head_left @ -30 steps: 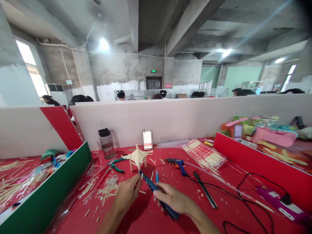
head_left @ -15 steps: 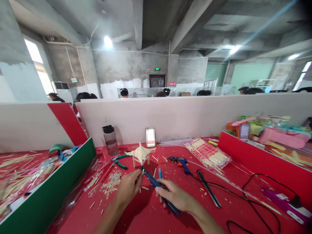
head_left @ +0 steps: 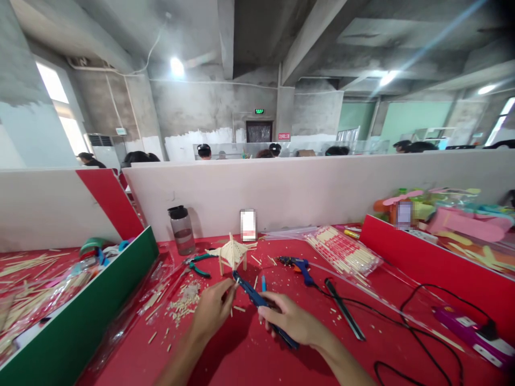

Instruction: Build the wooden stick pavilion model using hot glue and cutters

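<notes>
My right hand (head_left: 287, 319) is wrapped round a long dark blue hand tool (head_left: 253, 295), probably cutters, slanting away to the upper left. Beside the tool's far end, my left hand (head_left: 215, 305) pinches a small pale stick (head_left: 237, 281), mostly hidden by the fingers. Just beyond stands a little pavilion model (head_left: 232, 252) of pale wooden sticks, with a pointed roof and thin legs. The tool's tip overlaps its front in view; whether they touch I cannot tell. Cut stick bits (head_left: 183, 310) lie in a heap left of my left hand.
Green-handled pliers (head_left: 200, 269) and a water bottle (head_left: 182, 233) stand left of the model. To the right are a blue glue gun (head_left: 298, 266), a utility knife (head_left: 345, 310), bagged sticks (head_left: 341, 249), a purple power strip (head_left: 475, 335) and cables. A phone (head_left: 248, 225) leans on the partition.
The dark blue tool has shifted slightly, its rear end a little higher. A pale bit shows more clearly at my left fingertips. The model stays in place.
</notes>
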The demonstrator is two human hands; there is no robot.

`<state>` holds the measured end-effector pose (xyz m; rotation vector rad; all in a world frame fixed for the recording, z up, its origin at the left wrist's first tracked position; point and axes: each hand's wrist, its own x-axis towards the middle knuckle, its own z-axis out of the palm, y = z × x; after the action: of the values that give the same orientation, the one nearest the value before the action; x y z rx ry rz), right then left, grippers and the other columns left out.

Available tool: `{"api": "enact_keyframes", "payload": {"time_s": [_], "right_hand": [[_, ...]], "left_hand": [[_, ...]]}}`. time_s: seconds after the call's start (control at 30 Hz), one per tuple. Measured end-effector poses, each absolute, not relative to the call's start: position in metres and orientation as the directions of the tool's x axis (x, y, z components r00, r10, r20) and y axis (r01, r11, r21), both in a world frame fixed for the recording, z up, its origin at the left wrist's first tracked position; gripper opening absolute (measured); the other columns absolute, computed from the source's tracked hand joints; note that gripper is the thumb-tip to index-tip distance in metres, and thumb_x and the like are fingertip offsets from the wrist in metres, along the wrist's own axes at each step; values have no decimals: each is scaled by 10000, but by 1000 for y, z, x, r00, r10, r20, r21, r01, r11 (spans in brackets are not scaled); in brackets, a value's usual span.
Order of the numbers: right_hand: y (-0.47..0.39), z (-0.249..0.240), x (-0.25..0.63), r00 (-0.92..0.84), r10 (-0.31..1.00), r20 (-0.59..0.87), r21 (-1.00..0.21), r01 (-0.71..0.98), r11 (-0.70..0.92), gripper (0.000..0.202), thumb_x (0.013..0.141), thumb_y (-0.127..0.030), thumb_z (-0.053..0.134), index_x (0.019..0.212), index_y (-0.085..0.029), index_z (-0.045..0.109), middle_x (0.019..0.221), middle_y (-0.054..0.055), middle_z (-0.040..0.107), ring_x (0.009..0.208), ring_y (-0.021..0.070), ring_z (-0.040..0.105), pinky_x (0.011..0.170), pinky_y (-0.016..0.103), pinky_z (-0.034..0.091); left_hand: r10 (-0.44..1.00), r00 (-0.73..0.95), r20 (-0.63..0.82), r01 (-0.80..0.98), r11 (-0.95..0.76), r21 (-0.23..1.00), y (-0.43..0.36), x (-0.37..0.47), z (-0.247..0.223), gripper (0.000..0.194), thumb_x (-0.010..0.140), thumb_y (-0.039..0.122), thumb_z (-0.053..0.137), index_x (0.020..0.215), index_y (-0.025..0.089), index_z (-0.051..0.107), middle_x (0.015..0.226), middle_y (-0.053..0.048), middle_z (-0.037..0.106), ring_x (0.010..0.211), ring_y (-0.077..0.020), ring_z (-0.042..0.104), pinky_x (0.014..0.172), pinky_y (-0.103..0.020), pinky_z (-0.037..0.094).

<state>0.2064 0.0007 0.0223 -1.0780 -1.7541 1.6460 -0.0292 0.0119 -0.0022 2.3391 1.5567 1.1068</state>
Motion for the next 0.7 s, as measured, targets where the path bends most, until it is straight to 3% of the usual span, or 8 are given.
{"api": "enact_keyframes", "payload": {"time_s": [0.37,0.7], "right_hand": [[2,19,209,-574,816,-76,-978,203,52,473,906,-518,568,1251,-196,592,782,-10,587,628,106,539,565,202,424],[2,22,210,-574,818,-42,-974,205,95,469,919,-477,563,1297,-200,584,801,0,592,662,118,535,585,210,409]], "left_hand": [[905,89,416,639,-372,673,11,-23,9,438,980,471,441,716,177,630,653,-17,649,591,-158,568,589,-242,383],[923,25,384,491,-346,800,12,-18,10,460,921,507,518,663,151,654,563,9,570,498,-121,454,510,-221,338]]}}
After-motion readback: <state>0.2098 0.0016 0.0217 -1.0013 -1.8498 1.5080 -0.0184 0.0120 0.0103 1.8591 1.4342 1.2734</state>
